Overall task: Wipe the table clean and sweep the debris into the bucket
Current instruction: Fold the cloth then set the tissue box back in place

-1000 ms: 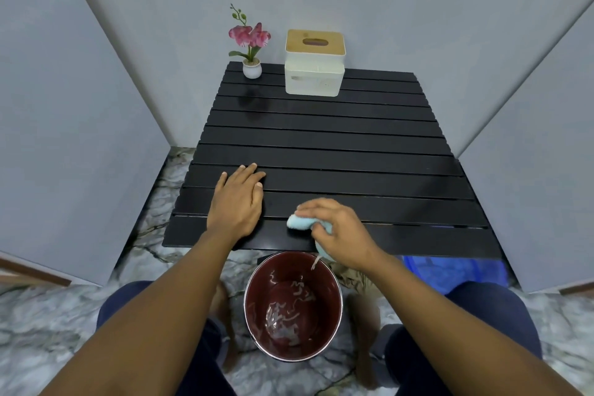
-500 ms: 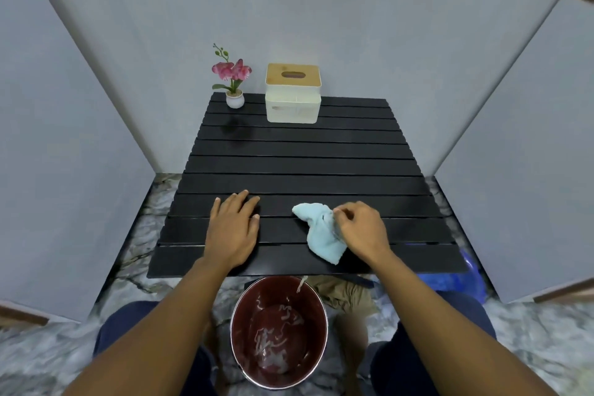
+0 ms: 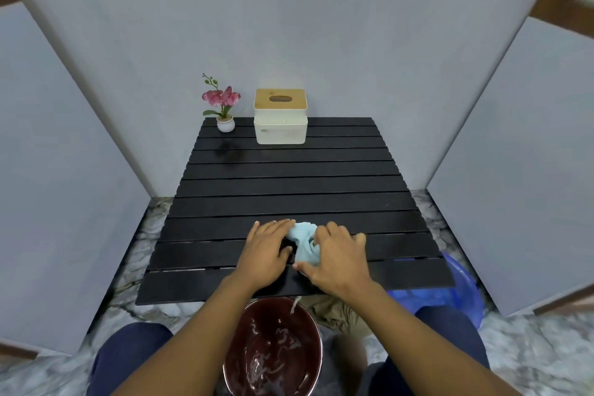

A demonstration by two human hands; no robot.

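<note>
Pale-blue cloth (image 3: pixel 303 241) in grip of right hand (image 3: pixel 337 257), against flat left hand (image 3: pixel 265 251), on black table (image 3: pixel 289 186).

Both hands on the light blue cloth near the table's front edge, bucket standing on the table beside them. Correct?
No. Head view: the bucket sits below the table at its near edge, between the knees, not on it. Both the left hand and right hand are on the cloth.

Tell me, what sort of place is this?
Probably a small indoor corner staged for filming, not a lived-in room: plain grey panels close in a black slatted table on a marble-patterned floor, with a tissue box and potted flower.
</note>
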